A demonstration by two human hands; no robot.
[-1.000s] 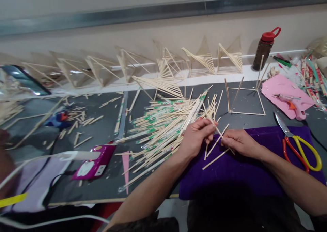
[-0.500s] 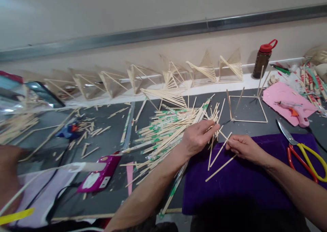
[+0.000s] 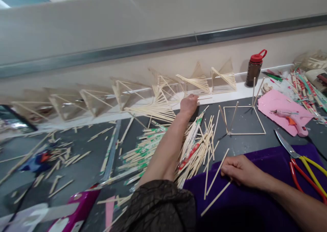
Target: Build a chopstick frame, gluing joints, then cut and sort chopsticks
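My left hand (image 3: 189,104) is stretched to the back of the table, fingers closed, by the white ledge. A thin wooden stick (image 3: 205,98) juts to the right from its fingertips. Low on the right, over a folded purple cloth (image 3: 258,204), my right hand (image 3: 237,172) is closed on wooden sticks (image 3: 216,198); its palm side is hidden. Between the hands lies a heap of loose sticks (image 3: 201,147), some in green-printed wrappers. Beyond my right hand stands a square stick frame (image 3: 247,134) with uprights at two corners.
Several stick structures (image 3: 223,80) line the ledge. At right are a red-lidded bottle (image 3: 254,68), a pink glue gun (image 3: 293,119) on a pink sheet (image 3: 270,102), and scissors (image 3: 288,147) with red and yellow handles. A magenta device (image 3: 76,208) and stick offcuts (image 3: 58,157) lie at left.
My left hand has moved from beside my right hand, over the heap, to the back ledge. My right hand still grips sticks over the cloth. The view has shifted to the right.
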